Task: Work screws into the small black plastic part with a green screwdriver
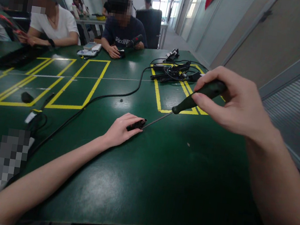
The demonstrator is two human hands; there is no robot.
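Near the middle of the green table (139, 185), my left hand (122, 129) is closed around a small black part (136, 125), holding it low by the tabletop. My right hand (230, 99) grips the dark green handle of a screwdriver (189, 100) between thumb and fingers, raised above the table on the right. The thin metal shaft slants down to the left, and its tip is at the right end of the black part. Whether the tip sits in a screw is too small to tell.
Black cables and parts (172, 73) lie tangled at the back right, across yellow tape outlines (96, 84). One long black cable (108, 94) runs to the lower left, near a small black object (26, 97). Across the table sit people, one holding a power tool (134, 41).
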